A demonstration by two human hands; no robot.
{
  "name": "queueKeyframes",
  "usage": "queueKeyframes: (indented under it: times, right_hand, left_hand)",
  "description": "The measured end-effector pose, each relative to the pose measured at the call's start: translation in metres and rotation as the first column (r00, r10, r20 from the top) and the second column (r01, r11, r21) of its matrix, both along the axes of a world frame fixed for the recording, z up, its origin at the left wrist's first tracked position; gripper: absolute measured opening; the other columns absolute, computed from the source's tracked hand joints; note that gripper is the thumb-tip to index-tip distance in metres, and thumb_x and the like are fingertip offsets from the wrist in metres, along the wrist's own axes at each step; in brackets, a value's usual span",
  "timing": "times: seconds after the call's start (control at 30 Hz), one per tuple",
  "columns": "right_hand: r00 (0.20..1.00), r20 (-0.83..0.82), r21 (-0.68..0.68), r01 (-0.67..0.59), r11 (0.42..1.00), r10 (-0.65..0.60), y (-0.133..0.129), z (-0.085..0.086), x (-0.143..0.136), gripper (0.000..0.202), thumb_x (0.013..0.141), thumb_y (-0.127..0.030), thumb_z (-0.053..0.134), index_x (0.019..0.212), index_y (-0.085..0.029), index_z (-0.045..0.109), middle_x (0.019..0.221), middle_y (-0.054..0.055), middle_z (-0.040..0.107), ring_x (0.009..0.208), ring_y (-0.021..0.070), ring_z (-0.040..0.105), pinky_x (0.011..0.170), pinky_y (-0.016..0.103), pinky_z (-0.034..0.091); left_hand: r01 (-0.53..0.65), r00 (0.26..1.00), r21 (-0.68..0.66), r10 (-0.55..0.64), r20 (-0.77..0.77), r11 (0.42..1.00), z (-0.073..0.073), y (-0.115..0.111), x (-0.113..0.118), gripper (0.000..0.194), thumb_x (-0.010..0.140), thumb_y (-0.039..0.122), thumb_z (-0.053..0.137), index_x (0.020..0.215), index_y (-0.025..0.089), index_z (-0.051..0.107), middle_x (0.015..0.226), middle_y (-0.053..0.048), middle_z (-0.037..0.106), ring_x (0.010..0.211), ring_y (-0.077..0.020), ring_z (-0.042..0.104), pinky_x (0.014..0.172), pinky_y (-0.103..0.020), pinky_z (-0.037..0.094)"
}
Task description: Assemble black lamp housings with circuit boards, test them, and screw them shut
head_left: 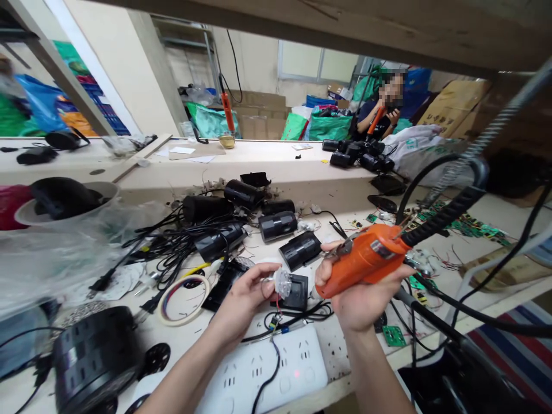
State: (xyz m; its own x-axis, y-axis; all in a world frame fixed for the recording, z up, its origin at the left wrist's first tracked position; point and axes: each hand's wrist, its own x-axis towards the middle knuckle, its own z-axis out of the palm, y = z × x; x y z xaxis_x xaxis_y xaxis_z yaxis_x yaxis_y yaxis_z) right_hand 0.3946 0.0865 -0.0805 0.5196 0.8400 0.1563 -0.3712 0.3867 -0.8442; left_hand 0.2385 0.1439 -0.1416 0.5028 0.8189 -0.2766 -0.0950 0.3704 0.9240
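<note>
My right hand (362, 299) is wrapped round an orange electric screwdriver (366, 259), its tip pointing left and down. A black cable sleeve runs from its back end up to the right. Pinched in my left hand (245, 296) is a small clear round plastic piece (283, 283) with red wires hanging below. The screwdriver's front end is a short way right of that piece. Behind it lies a black square part (295, 293), and a small circuit board (273, 323) hangs on the wires underneath.
A white power strip (263, 374) lies at the front edge. Several black cylindrical housings (278, 226) and tangled cords lie behind my hands. A tape roll (183, 299) is to the left, with a large black housing (95, 356) nearer. Green circuit boards (466, 221) lie right. Another person (377, 115) works across the bench.
</note>
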Motion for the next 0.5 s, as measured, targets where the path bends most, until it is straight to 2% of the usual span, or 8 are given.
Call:
queueKeyframes:
  times: [0.03, 0.1, 0.2, 0.3, 0.4, 0.5]
  right_hand:
    - [1.000, -0.009, -0.002, 0.012, 1.000, -0.012, 0.001, -0.001, -0.001, 0.083, 0.058, -0.096, 0.039, 0.073, -0.020, 0.070, 0.043, 0.003, 0.054, 0.034, 0.0175, 0.048, 0.032, 0.027, 0.033]
    - [0.999, -0.032, 0.007, 0.033, 0.999, -0.032, 0.002, -0.004, -0.005, 0.083, 0.058, -0.096, 0.039, 0.073, -0.020, 0.070, 0.043, 0.003, 0.053, 0.034, 0.0173, 0.047, 0.033, 0.027, 0.034]
    - [0.998, -0.055, 0.037, 0.035, 0.999, -0.033, 0.003, -0.007, -0.012, 0.082, 0.058, -0.095, 0.041, 0.075, -0.020, 0.070, 0.045, 0.003, 0.054, 0.035, 0.0172, 0.047, 0.034, 0.028, 0.036]
    - [0.998, -0.058, 0.056, 0.021, 0.998, -0.018, 0.001, -0.006, -0.017, 0.079, 0.062, -0.092, 0.040, 0.076, -0.021, 0.071, 0.046, 0.004, 0.055, 0.037, 0.0181, 0.048, 0.036, 0.028, 0.037]
    - [0.999, -0.043, 0.057, 0.023, 0.998, -0.021, 0.000, -0.005, -0.018, 0.079, 0.064, -0.092, 0.038, 0.077, -0.021, 0.071, 0.047, 0.004, 0.057, 0.037, 0.0180, 0.049, 0.036, 0.028, 0.037]
    - [0.999, -0.008, 0.064, 0.044, 0.997, -0.044, 0.001, -0.004, -0.018, 0.083, 0.064, -0.095, 0.035, 0.077, -0.021, 0.071, 0.045, 0.003, 0.056, 0.035, 0.0169, 0.048, 0.035, 0.028, 0.037]
  left_hand:
    - [-0.003, 0.997, -0.119, 0.012, 0.077, 0.993, -0.002, -0.001, -0.001, 0.036, 0.067, 0.025, 0.073, 0.101, 0.020, 0.064, 0.085, -0.001, 0.066, 0.076, -0.0136, 0.060, 0.075, -0.027, 0.048]
    - [0.025, 0.986, -0.273, 0.021, 0.167, 0.962, -0.003, -0.002, 0.000, 0.035, 0.060, 0.012, 0.071, 0.094, 0.018, 0.066, 0.087, -0.002, 0.066, 0.079, -0.0131, 0.061, 0.078, -0.025, 0.049]
    - [0.086, 0.967, -0.370, 0.012, 0.254, 0.925, 0.001, 0.000, 0.004, 0.042, 0.051, 0.002, 0.057, 0.091, 0.013, 0.069, 0.086, -0.005, 0.068, 0.079, -0.0145, 0.062, 0.080, -0.027, 0.051]
    - [0.059, 0.963, -0.402, 0.054, 0.264, 0.914, 0.008, 0.003, 0.009, 0.031, 0.059, 0.011, 0.056, 0.087, 0.009, 0.071, 0.083, -0.010, 0.068, 0.075, -0.0162, 0.062, 0.075, -0.028, 0.053]
    - [0.007, 0.984, -0.373, 0.060, 0.169, 0.928, 0.013, 0.002, 0.013, 0.018, 0.068, 0.019, 0.068, 0.083, 0.009, 0.070, 0.078, -0.008, 0.066, 0.071, -0.0134, 0.061, 0.066, -0.022, 0.051]
    - [-0.004, 0.997, -0.313, 0.029, 0.076, 0.950, 0.011, -0.003, 0.017, 0.029, 0.064, 0.024, 0.078, 0.088, 0.012, 0.068, 0.078, -0.005, 0.067, 0.068, -0.0118, 0.061, 0.063, -0.022, 0.052]
